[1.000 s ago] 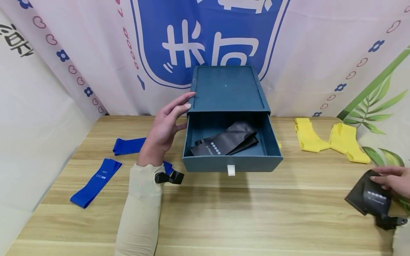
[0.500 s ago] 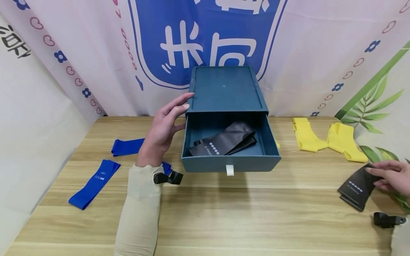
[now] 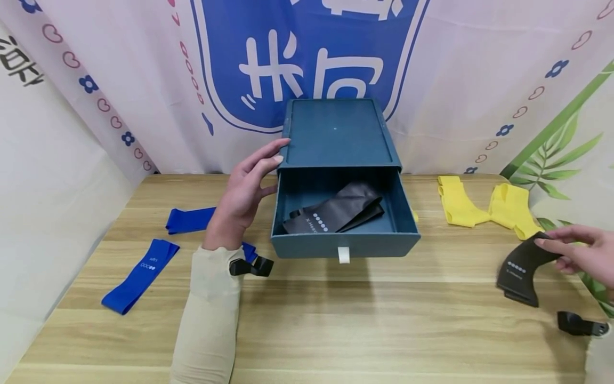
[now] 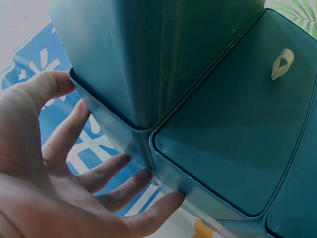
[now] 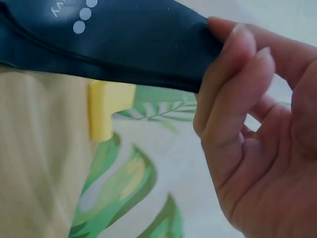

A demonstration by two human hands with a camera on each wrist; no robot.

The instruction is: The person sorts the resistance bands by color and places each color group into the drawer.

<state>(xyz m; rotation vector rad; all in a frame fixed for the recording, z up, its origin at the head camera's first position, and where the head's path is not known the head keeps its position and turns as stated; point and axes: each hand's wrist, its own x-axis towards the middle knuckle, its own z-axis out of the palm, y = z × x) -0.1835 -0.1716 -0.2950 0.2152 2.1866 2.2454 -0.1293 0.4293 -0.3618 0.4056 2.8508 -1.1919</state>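
Note:
A dark teal drawer box [image 3: 341,133] stands on the table with its top drawer [image 3: 345,247] pulled out. Inside that drawer lies a folded black resistance band [image 3: 338,210] marked X-Heavy. My left hand [image 3: 244,186] touches the box's left side, fingers spread and mostly straight; in the left wrist view its fingertips rest along the casing edge. At the right, my right hand [image 3: 582,250] pinches a second black resistance band [image 3: 520,272] by one end, and the rest hangs above the tabletop. In the right wrist view, thumb and fingers grip this band [image 5: 129,44].
Blue resistance bands [image 3: 141,277] lie on the left of the wooden table [image 3: 307,330], one partly behind my left arm. Yellow bands [image 3: 462,205] lie at the back right. A closed drawer [image 4: 233,114] with a loop pull sits below the pulled-out one. A printed curtain [image 3: 182,106] hangs behind.
My right hand has moved a little left with the black band, which now hangs down, spread out. The left hand stays against the box.

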